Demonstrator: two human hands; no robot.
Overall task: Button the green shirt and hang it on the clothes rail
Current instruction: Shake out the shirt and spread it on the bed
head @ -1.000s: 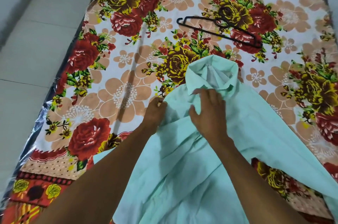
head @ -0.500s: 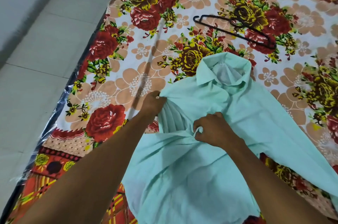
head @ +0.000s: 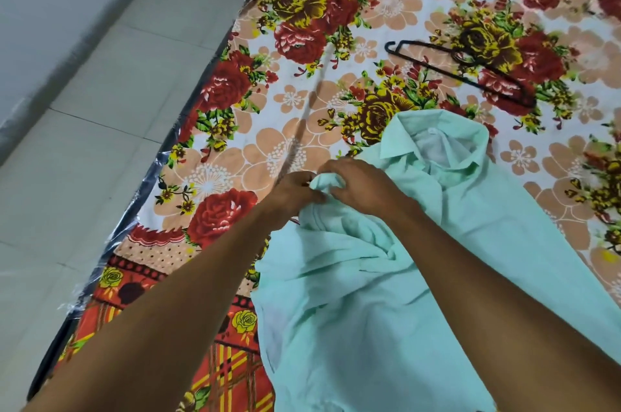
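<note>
Both hands, left hand [head: 295, 191] and right hand [head: 364, 186], pinch the green shirt [head: 369, 294] with curled fingers; hanger [head: 460, 73] lies at one o'clock.

The head camera looks steeply down, close over the floral bedsheet [head: 386, 8].

Home bedroom: floral bedsheet [head: 386, 8], tiled floor [head: 100, 142]

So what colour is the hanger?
Black. The hanger lies on the floral sheet beyond the shirt; head view shows it.
</note>
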